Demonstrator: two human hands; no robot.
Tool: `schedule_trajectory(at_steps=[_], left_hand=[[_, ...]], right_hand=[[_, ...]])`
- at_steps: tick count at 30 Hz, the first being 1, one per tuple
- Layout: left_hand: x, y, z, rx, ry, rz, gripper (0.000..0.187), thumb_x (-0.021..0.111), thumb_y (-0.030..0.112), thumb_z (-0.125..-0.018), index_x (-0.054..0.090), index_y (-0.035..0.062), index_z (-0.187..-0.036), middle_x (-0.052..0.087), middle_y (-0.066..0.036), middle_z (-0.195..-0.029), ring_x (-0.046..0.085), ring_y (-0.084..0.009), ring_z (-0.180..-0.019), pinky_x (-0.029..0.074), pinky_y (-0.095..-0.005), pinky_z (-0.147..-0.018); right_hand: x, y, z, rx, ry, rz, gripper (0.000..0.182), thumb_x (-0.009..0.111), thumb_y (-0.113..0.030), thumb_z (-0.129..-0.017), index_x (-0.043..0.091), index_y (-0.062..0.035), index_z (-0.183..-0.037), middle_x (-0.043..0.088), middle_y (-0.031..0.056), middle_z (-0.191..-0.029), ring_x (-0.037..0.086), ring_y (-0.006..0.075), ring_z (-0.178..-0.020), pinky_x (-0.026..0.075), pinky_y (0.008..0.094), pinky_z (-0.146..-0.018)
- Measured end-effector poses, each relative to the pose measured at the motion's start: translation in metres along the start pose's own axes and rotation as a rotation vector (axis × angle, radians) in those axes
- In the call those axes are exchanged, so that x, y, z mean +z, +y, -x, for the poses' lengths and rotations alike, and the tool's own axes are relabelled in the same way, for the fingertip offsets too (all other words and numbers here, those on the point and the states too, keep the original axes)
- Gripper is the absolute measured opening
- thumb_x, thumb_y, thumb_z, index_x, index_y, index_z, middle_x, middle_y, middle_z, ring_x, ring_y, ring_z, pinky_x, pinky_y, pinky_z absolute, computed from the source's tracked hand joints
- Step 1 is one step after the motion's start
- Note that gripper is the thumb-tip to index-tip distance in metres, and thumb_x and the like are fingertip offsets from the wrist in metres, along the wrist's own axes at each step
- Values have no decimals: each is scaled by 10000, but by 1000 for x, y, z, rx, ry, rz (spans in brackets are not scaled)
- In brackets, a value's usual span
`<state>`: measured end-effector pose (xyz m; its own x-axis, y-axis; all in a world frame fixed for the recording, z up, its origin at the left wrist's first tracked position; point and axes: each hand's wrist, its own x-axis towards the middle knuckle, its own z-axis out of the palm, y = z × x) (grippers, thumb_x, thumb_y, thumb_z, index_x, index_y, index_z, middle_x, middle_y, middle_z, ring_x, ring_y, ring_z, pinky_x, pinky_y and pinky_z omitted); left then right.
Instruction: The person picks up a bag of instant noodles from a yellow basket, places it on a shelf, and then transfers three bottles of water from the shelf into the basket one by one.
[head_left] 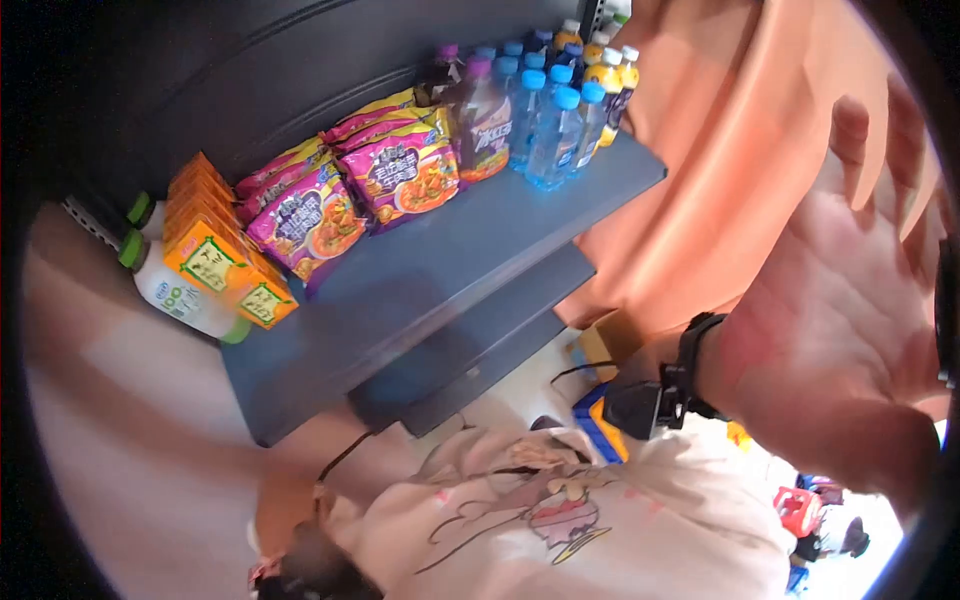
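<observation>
My right hand (835, 290) is raised close to the camera at the right, palm facing me. Its fingers are spread, with nothing between them, and the fingertips run into the dark edge of the view. A black strap with a dark device (650, 400) circles the wrist. At the lower left, my left hand (285, 515) is a smeared patch beside a dark shape; its fingers cannot be made out. Beyond the hands, a grey shelf (450, 270) holds purple noodle packets (405, 175), blue-capped water bottles (555, 140) and orange boxes (215, 245).
A white bottle with a green cap (175, 285) stands at the shelf's left end. Purple-capped drink bottles (483, 125) are beside the water. An orange curtain (690, 190) hangs to the right. Below are a cardboard box (605, 345) and a red item (797, 510) on the floor.
</observation>
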<state>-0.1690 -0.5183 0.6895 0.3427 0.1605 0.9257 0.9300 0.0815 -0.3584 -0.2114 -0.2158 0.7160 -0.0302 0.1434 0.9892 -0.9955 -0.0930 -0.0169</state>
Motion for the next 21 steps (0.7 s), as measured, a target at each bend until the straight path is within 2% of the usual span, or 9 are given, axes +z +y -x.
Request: schedule_trajectory(at_steps=[6, 7, 9, 10, 11, 12, 14, 16, 21], left_hand=[[19, -12, 1, 30, 29, -12, 402, 247, 402, -1006, 495, 108, -1120, 502, 47, -889, 501, -51, -749, 437, -221, -707], [34, -20, 8, -14, 98, 310, 418, 395, 549, -928, 548, 160, -930, 492, 47, -730, 473, -74, -629, 386, -213, -556], [51, -19, 49, -108, 244, 183, 332, 535, 322, -897, 561, 117, -637, 564, -1, -577, 502, -134, -451, 383, -248, -430], [54, -18, 40, -562, -161, 277, 342, 588, 367, -843, 558, 134, -595, 560, 16, -553, 491, -122, -444, 376, -269, -431], [93, -32, 55, -516, 10, 204, 272, 587, 290, -828, 613, 127, -612, 563, -5, -530, 494, -120, -442, 376, -280, -431], [95, -48, 53, -804, -326, 293, 205, 613, 241, -839, 672, 74, -737, 607, -47, -603, 532, -130, -492, 416, -292, -468], [127, -59, 83, -1192, -389, 245, 112, 620, 75, -773, 670, 48, -870, 642, -64, -751, 570, -196, -535, 442, -278, -455], [145, -73, 114, -1427, -489, 68, 127, 614, 72, -830, 657, 25, -940, 652, -69, -809, 604, -238, -658, 488, -330, -619], [162, -97, 176, -1170, -588, -423, 184, 634, 123, -803, 651, 69, -978, 645, -67, -930, 587, -274, -862, 462, -363, -763]], right_hand=[[0, 32, 12, -15, 133, 381, 650, 543, -242, -858, 246, -90, -1416, 404, 305, -1316, 477, 422, -1125, 390, 510, -940], [-2, 43, 20, 47, 126, 515, 629, 526, -186, -858, 248, -86, -1413, 413, 289, -1316, 481, 405, -1120, 396, 497, -933], [-11, 63, 42, 255, -44, 499, 539, 483, -10, -835, 338, -64, -1352, 497, 238, -1231, 519, 320, -1085, 408, 431, -929], [-9, 77, 59, 442, 108, 349, 368, 637, -22, -798, 537, -13, -1152, 583, 141, -1157, 537, 199, -1068, 414, 314, -894], [-15, 88, 75, 602, 30, 389, 299, 626, -36, -817, 568, -20, -1110, 601, 118, -1134, 544, 180, -1055, 417, 304, -889], [-22, 98, 90, 756, -57, 431, 234, 615, -51, -837, 600, -27, -1069, 620, 95, -1112, 551, 162, -1042, 420, 294, -884], [-27, 118, 126, 899, -117, 429, 172, 624, -83, -836, 635, -32, -1000, 652, 86, -1037, 582, 194, -987, 427, 307, -868], [-38, 130, 155, 890, -293, 536, 182, 622, -91, -823, 641, -48, -999, 652, 108, -990, 587, 261, -939, 433, 339, -840], [-49, 150, 185, 820, -435, 627, 161, 616, -114, -811, 649, -82, -966, 640, 91, -938, 548, 285, -905, 405, 372, -822]])
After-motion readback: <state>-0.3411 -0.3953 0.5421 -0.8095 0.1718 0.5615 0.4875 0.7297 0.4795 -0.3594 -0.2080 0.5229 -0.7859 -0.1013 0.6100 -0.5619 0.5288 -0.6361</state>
